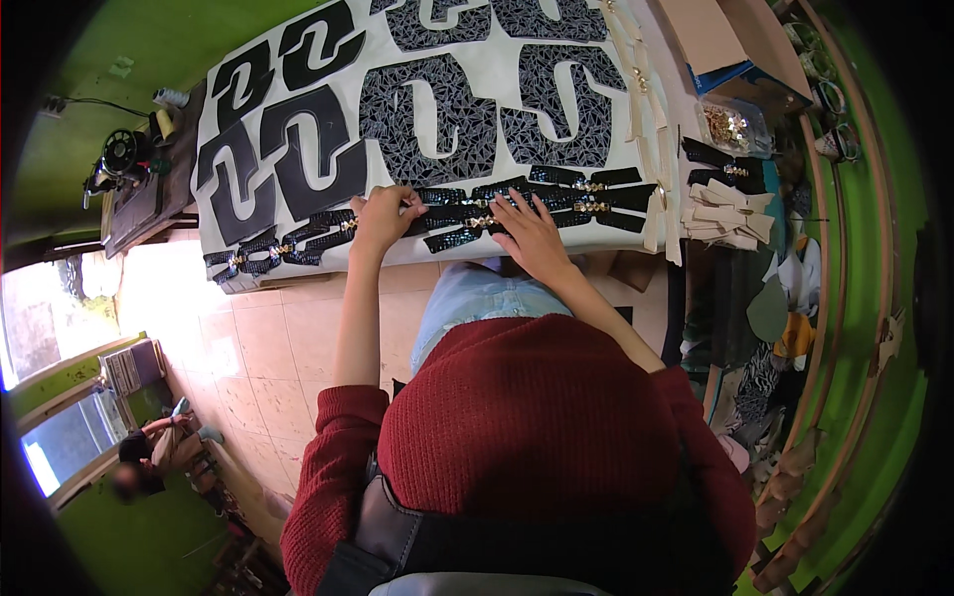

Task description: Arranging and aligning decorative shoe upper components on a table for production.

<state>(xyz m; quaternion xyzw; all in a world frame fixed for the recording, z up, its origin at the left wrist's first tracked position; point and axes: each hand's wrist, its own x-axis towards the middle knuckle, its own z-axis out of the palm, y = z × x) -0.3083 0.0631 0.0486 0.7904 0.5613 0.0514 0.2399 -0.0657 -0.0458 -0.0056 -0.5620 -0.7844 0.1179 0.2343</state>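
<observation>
The left grip (388,221), thumb and fingertips drawn together, is at a row of shiny black straps with gold-coloured fittings (465,216), while the right grip (532,234) lies over the same row with fingers spread. Beyond them on the white surface (405,252) lie crackle-patterned pieces (465,109) and plain dark pieces (282,139) with curved cut-outs. To the right are a cardboard box (698,35), clear packaging of gold-coloured bits (733,127) and a pile of beige strips (728,216).
</observation>
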